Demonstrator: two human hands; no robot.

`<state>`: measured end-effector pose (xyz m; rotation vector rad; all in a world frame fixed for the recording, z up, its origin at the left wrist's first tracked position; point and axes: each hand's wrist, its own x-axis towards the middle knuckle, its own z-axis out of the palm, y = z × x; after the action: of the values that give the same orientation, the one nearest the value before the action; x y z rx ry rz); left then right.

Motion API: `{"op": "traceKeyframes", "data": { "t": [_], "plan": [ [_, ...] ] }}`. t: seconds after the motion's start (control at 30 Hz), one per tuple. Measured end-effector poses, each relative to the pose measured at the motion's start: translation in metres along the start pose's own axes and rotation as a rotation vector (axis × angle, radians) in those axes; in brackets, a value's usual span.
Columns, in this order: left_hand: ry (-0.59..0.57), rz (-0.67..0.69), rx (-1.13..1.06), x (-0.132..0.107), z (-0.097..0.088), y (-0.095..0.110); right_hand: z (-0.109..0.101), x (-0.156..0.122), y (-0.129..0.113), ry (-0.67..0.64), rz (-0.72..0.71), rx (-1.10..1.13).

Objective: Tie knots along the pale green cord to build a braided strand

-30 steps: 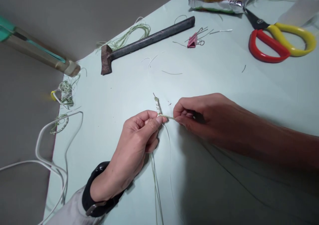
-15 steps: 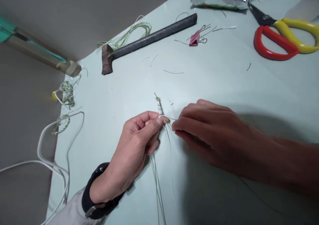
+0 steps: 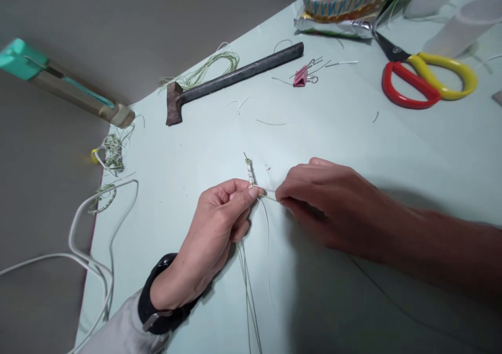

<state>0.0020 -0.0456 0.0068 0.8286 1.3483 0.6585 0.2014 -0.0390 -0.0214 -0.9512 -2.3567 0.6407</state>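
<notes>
Between thumb and fingers, my left hand (image 3: 219,213) pinches a short braided cord (image 3: 250,172) in white and green, whose knotted end points away from me. Thin cord strands (image 3: 269,190) run taut from the braid to my right hand (image 3: 317,197), which grips them between its fingertips. A loose white strand (image 3: 269,233) hangs down from the braid over the table. Green strands (image 3: 246,286) trail from beneath my left hand toward the near edge. The lower part of the braid is hidden by my left thumb.
Beyond my hands lie a hammer (image 3: 235,77), a pink binder clip (image 3: 301,76) and scissors (image 3: 411,77) with red and yellow handles. A coil of green cord (image 3: 214,66) sits behind the hammer. On the left are a lamp (image 3: 78,87) and a white cable (image 3: 92,262).
My right hand has drawn slightly away to the right, and the strands between the hands are straighter. The view has shifted, bringing more of the basket at the top into sight.
</notes>
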Motion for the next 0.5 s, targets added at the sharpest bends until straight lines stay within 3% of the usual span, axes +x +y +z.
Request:
{"op": "traceKeyframes", "data": {
  "t": [0.37, 0.5],
  "plan": [
    [0.016, 0.01, 0.033, -0.0032, 0.0027, 0.0023, -0.0051, 0.0032, -0.002, 0.063, 0.136, 0.056],
    [0.01, 0.019, 0.006, -0.002, 0.0028, 0.0005, -0.0027, 0.0012, 0.0044, 0.112, 0.044, 0.057]
  ]
}}
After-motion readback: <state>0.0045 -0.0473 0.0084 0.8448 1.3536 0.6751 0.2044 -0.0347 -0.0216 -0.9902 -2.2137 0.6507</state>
